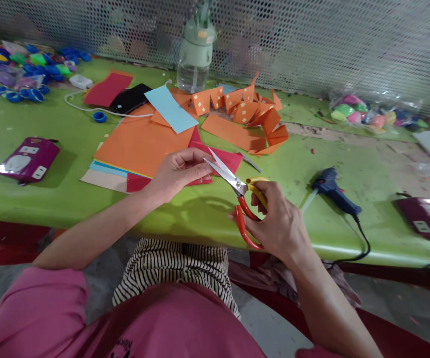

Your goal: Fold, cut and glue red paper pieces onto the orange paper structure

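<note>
In my right hand [280, 219] is a pair of scissors [240, 187] with one red and one yellow handle. Their blades are a little apart and point up and left. My left hand [177, 174] is closed in a pinch by the blade tips; whatever lies between its fingers is too small or hidden to make out. Below and behind both hands are red paper [229, 160] and a stack topped by an orange sheet [140, 141]. A light blue strip [171, 108] rests across the stack's far corner. Folded orange paper pieces [272, 132], some dotted with pale squares, lie beyond.
A glue gun [336, 191] lies at the right, its cord running over the front edge. Purple power sockets [28, 159] sit at both sides. A water bottle [196, 54] stands against the perforated metal panel [293, 44]. A black phone [134, 98] lies partly under paper.
</note>
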`<action>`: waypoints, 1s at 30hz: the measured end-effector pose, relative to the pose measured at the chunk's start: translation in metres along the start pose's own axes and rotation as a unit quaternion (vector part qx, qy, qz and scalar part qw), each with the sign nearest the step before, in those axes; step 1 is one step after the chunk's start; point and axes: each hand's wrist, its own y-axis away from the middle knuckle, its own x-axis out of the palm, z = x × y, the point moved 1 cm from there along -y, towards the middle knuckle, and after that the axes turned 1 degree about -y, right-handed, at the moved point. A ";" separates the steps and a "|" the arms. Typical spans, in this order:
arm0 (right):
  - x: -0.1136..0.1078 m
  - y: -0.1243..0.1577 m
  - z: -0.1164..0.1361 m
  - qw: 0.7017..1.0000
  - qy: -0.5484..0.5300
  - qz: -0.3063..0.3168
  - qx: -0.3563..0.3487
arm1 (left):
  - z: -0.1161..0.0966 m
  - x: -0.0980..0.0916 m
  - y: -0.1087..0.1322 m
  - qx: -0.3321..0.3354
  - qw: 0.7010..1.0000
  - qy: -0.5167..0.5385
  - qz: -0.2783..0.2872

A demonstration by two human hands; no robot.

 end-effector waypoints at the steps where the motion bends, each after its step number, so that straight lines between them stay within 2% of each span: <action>1: 0.000 0.000 0.000 1.000 0.000 -0.001 0.002 | 0.000 0.000 0.000 -0.001 1.000 -0.001 -0.001; 25: 0.001 0.003 -0.001 0.999 -0.015 -0.033 0.024 | -0.001 0.002 0.001 -0.008 0.999 -0.037 -0.017; 30: 0.001 0.004 -0.008 0.988 -0.133 -0.027 0.079 | -0.002 0.000 0.001 -0.016 0.999 -0.023 -0.023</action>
